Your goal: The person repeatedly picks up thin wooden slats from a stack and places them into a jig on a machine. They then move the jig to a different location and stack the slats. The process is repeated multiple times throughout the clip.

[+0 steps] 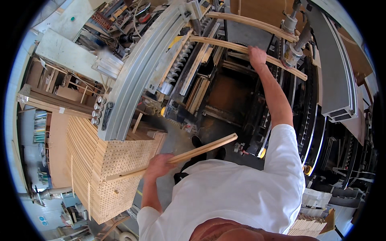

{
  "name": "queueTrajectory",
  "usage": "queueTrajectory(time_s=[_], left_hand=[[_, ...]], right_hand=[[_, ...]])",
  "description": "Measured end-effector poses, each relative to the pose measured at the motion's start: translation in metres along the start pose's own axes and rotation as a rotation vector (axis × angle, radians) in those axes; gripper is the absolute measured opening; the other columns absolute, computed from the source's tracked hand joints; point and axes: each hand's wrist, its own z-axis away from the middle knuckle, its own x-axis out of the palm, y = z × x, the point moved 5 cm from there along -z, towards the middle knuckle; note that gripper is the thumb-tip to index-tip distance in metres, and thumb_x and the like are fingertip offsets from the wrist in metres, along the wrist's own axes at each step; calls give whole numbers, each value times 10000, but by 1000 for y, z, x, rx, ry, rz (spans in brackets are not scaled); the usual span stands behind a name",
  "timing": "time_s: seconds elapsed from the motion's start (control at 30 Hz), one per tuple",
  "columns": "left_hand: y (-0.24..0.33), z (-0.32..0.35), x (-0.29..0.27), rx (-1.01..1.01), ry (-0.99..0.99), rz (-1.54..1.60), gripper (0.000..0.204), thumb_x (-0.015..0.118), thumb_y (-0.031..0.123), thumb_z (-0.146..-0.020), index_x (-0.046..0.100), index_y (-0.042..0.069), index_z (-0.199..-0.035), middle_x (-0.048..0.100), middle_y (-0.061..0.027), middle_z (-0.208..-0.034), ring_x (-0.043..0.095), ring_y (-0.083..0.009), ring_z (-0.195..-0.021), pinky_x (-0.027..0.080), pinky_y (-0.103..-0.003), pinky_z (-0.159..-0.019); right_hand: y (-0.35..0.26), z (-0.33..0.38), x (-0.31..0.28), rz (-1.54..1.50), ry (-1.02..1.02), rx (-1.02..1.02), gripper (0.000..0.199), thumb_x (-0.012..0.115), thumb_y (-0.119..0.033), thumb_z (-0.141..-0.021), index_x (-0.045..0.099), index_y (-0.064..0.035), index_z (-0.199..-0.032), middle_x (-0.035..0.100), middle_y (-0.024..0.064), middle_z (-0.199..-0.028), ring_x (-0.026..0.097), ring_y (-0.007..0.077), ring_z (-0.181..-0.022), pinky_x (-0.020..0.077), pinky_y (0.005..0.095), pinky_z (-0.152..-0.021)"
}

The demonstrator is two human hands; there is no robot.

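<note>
Left hand [159, 165] fisted low beside the torso, elbow bent; right hand [256, 55] closed at full forward reach, arm straight.

pale wooden slat [203, 150], held tilted, second slat [225, 45] on machine

Pale matt wood slats [201, 150], grey metal rail [138, 76]

Pale wooden slats [201, 150], white shirt [237, 188]
</note>
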Motion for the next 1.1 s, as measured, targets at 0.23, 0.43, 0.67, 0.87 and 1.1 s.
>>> queueTrajectory(time_s=[0.23, 0.43, 0.67, 0.87, 1.1], left_hand=[[-30, 36, -12, -84, 150, 69, 390, 790, 208, -738, 709, 49, -1085, 711, -174, -981, 673, -345, -890, 525, -382, -811], [-50, 102, -26, -369, 157, 282, 406, 797, 167, -744, 699, 30, -1113, 712, -180, -945, 685, -287, -887, 523, -350, -815], [-115, 223, -33, -452, 366, 627, 393, 795, 69, -748, 687, -5, -1118, 724, -80, -897, 655, -148, -835, 517, -291, -776], [-183, 351, -41, -445, 587, 883, 394, 787, 53, -773, 677, -31, -1142, 704, -75, -868, 646, -135, -802, 520, -271, -742], [-345, 410, -100, -339, 925, 963, 341, 682, 234, -921, 638, -32, -1129, 650, -52, -826, 621, -129, -731, 510, -271, -691]], right_hand=[[-7, -1, -13, 12, -100, 45, 181, 521, -136, -900, 669, -122, -1005, 682, 123, -1019, 668, 340, -969, 511, 453, -828], [-3, -8, 0, 9, -124, 62, 182, 540, -159, -893, 668, -137, -1020, 686, 158, -983, 663, 390, -958, 529, 504, -787], [22, -14, 15, 69, -222, 62, 240, 501, -210, -966, 641, -80, -1110, 693, 179, -1073, 677, 383, -987, 545, 508, -815], [-25, 1, -15, -55, -7, 166, 480, 579, -350, -949, 560, -95, -1355, 658, 179, -1178, 634, 384, -1062, 515, 492, -891], [-150, 66, -82, -787, 156, 10, 390, 632, -230, -960, 613, 25, -1254, 692, 145, -1095, 671, 282, -961, 541, 369, -845]])
